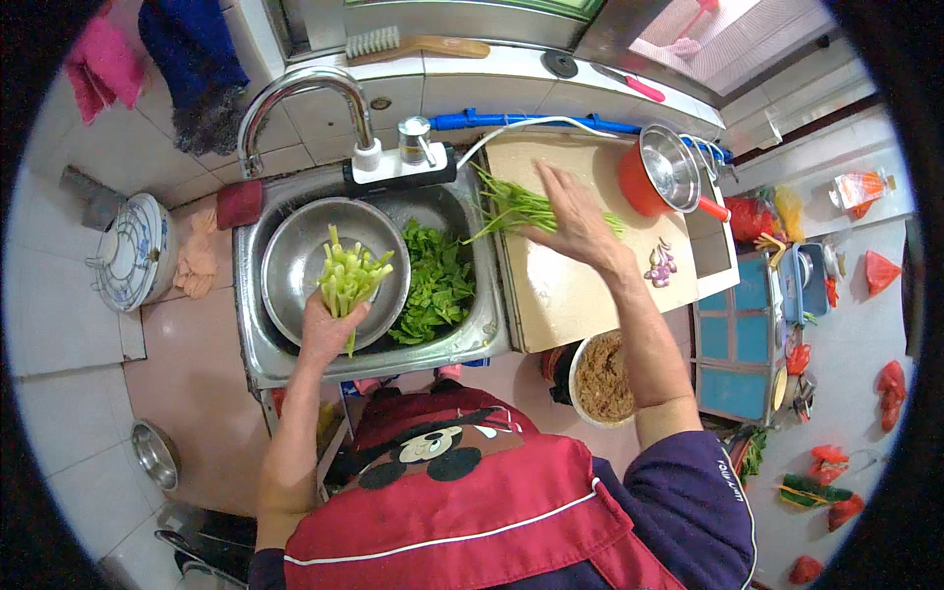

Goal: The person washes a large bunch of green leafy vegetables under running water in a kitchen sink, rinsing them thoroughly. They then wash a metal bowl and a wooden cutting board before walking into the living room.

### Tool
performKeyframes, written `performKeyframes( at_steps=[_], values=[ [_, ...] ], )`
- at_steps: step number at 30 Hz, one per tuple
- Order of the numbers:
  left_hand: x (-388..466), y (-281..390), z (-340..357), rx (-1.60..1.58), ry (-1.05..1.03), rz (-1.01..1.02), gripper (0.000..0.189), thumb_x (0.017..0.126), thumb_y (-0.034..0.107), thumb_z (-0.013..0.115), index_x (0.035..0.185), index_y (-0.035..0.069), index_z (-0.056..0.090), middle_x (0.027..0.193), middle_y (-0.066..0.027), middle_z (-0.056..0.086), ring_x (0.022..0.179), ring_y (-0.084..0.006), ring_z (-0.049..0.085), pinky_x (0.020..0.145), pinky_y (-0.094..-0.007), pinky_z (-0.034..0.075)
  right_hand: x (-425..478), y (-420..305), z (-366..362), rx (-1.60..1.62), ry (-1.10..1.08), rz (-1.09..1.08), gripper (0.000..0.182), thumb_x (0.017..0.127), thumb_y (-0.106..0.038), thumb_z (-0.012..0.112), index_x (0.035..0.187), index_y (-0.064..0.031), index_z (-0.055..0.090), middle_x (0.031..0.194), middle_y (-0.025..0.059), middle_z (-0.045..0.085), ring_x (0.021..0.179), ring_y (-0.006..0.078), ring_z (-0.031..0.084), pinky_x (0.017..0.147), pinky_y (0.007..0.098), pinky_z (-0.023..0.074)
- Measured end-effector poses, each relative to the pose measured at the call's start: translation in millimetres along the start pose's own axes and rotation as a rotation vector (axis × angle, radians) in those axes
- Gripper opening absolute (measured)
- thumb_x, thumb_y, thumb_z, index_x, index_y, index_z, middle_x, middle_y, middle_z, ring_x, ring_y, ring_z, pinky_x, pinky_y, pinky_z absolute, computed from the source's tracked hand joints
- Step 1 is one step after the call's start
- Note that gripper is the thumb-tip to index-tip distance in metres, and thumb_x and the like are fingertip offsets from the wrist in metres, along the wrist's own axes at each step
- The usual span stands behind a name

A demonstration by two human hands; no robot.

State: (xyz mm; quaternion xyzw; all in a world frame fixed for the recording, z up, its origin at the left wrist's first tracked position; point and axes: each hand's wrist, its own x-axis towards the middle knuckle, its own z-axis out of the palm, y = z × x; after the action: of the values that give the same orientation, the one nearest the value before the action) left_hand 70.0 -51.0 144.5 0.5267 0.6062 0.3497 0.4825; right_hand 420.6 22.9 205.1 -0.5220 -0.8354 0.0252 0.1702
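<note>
My left hand [330,327] is closed around a bunch of cut pale green stems [352,274], above a steel basin [287,258] in the sink. Green leaves [435,287] lie in the sink, right of the basin. On the wooden board [560,295], my right hand [575,221] reaches over thin green stalks [520,203]; its fingers are spread, and whether its palm touches them I cannot tell. Small purple shallots or garlic cloves [661,265] lie farther right on the board, below a red-sided steel pot [638,181] with a red handle.
A chrome faucet [306,77] arches over the sink rim [494,324]. A scrub brush [413,46] and a pink-handled knife [630,82] lie on the ledge. A bucket of brown matter [605,380] stands below the board. A lidded enamel pot [136,254] and a steel bowl [155,455] are at left.
</note>
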Motion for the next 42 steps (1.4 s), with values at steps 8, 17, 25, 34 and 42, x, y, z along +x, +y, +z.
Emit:
performKeyframes(
  at_steps=[8, 17, 25, 34, 42],
  values=[
    [14.1, 67.9, 65.3, -0.086, -0.163, 0.114, 0.034, 0.067, 0.008, 0.066, 0.098, 0.0, 0.055, 0.091, -0.0065, 0.061, 0.083, -0.014, 0.057, 0.076, -0.028, 0.044, -61.9, 80.5, 17.4, -0.084, -0.382, 0.197, 0.044, 0.056, -0.021, 0.067, 0.089, -0.0012, 0.045, 0.088, 0.0171, 0.05, 0.088, 0.0331, 0.048, 0.077, 0.0407, 0.0398],
    [73.4, 165.0, 170.0, 0.326, -0.296, 0.449, 0.031, 0.062, 0.015, 0.06, 0.09, 0.002, 0.056, 0.078, -0.0171, 0.061, 0.073, -0.0289, 0.06, 0.066, -0.0358, 0.046, -93.2, 43.2, 32.6, -0.073, -0.264, 0.112, 0.022, 0.059, -0.012, 0.061, 0.075, -0.0006, 0.052, 0.073, 0.0158, 0.058, 0.07, 0.0321, 0.057, 0.061, 0.0398, 0.0471],
    [102.2, 176.3, 287.9, 0.979, -0.332, 0.766, 0.027, 0.062, 0.014, 0.061, 0.086, 0.004, 0.054, 0.073, -0.0188, 0.058, 0.073, -0.0325, 0.058, 0.064, -0.0431, 0.044, -126.6, 15.7, 23.5, -0.172, -0.205, 0.118, 0.011, 0.065, -0.007, 0.052, 0.075, -0.0028, 0.052, 0.071, 0.0095, 0.053, 0.071, 0.0229, 0.055, 0.054, 0.0317, 0.0478],
    [127.8, 123.7, 309.7, 1.103, -0.627, 0.763, 0.119, 0.043, 0.058, 0.074, 0.129, -0.004, 0.02, 0.117, -0.028, 0.037, 0.11, -0.0398, 0.037, 0.096, -0.046, 0.025, -133.8, 18.2, 30.4, -0.17, -0.233, 0.15, 0.013, 0.067, -0.007, 0.052, 0.078, 0.0003, 0.054, 0.074, 0.0115, 0.055, 0.074, 0.0234, 0.055, 0.056, 0.0316, 0.049],
    [101.6, 155.5, 266.5, 0.747, -0.658, 0.832, 0.106, 0.059, 0.057, 0.066, 0.127, -0.01, 0.018, 0.128, -0.0298, 0.026, 0.122, -0.0375, 0.026, 0.102, -0.0419, 0.02, -134.4, 22.2, 9.3, -0.054, -0.279, 0.15, 0.016, 0.065, -0.011, 0.057, 0.075, -0.0002, 0.052, 0.067, 0.0141, 0.056, 0.063, 0.0272, 0.059, 0.055, 0.0355, 0.0474]
  ],
)
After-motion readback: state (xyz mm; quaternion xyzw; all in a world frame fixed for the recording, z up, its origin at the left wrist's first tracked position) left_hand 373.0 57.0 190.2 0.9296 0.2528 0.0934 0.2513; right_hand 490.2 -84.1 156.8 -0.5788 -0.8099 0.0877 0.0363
